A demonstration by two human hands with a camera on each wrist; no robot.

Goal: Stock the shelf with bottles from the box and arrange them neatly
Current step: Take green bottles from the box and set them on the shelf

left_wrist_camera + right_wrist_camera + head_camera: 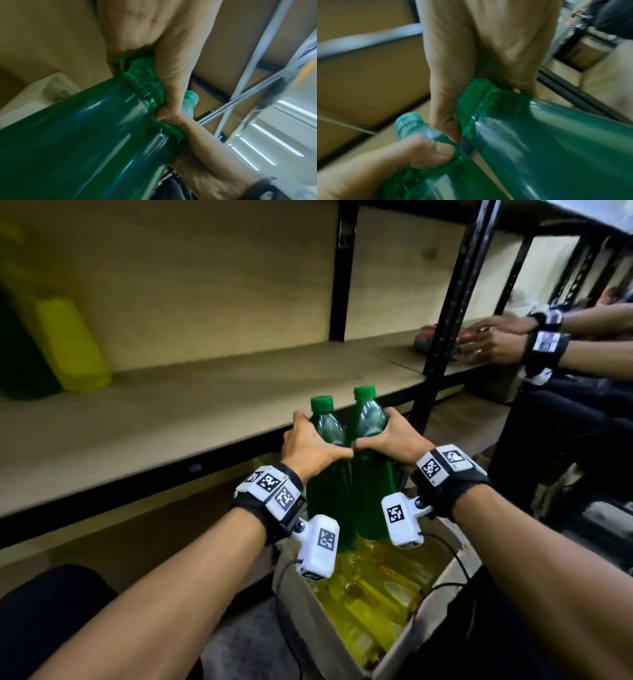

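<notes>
Green plastic fills the middle of the head view: two capped bottles, held upright and side by side above the box [442, 594] at the lower centre. The left hand [310, 448] is wrapped round the shoulder of the left green bottle [325, 474], and the right hand [394, 440] is wrapped round the shoulder of the right green bottle [368, 460]; each grip is clenched on its bottle, thumbs nearly meeting between them. Both wrist views confirm fingers curled about the necks.

The step in hand looks like the carry from box to shelf [171, 412], whose board runs bare across the centre-left. Next, I judge, both bottles must be lifted over the shelf's front edge and stood down beside the yellow bottle [73, 347] and the dark green one [24, 357] at the far left, in line with them.

More yellow bottles [370, 587] lie in the box.

No brand or label can be read on any bottle; the only markings are black-and-white square codes on the wrist bands [274, 491].
</notes>
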